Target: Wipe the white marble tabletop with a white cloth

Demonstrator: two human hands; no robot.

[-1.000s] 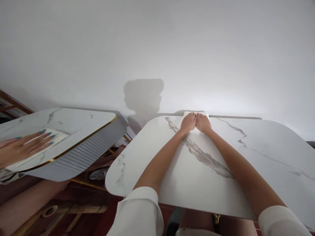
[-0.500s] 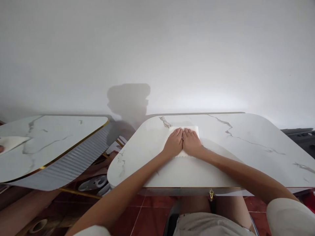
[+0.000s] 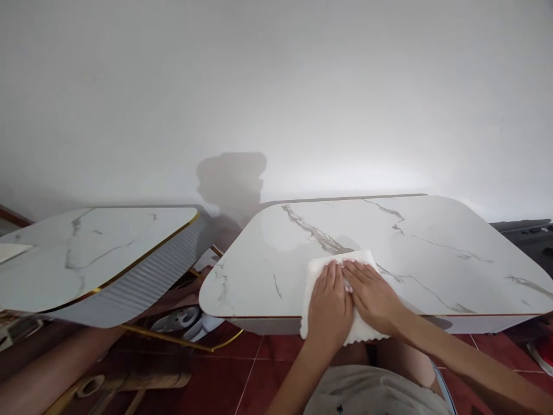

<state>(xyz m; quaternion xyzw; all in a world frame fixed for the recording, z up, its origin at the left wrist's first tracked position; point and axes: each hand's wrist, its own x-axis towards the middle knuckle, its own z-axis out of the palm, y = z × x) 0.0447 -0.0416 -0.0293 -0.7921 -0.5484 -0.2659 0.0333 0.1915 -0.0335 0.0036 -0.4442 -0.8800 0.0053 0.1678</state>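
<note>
Take the marble-patterned desk [image 3: 254,259] as reference; the scallop-edged white cloth [image 3: 359,329] lies at its near edge, around the middle, with the lower part overhanging that edge. Your left hand [image 3: 330,311] and right hand [image 3: 374,297] rest flat on the cloth, fingers extended and close together at the tips; neither is clenched, and neither visibly pinches the fabric.

Judge the cloth work as under way, not complete, since both hands bear on the cloth; the exposed top shows grey veining but no clear boundary between covered and uncovered ground; what is left therefore cannot be told, and the strip beneath the cloth is hidden.

Left of the desk, and apart from it, stands a gold-trimmed desk [image 3: 125,248]; behind the desk is a plain wall [image 3: 345,104]; below it, red floor tiles [image 3: 228,374].
</note>
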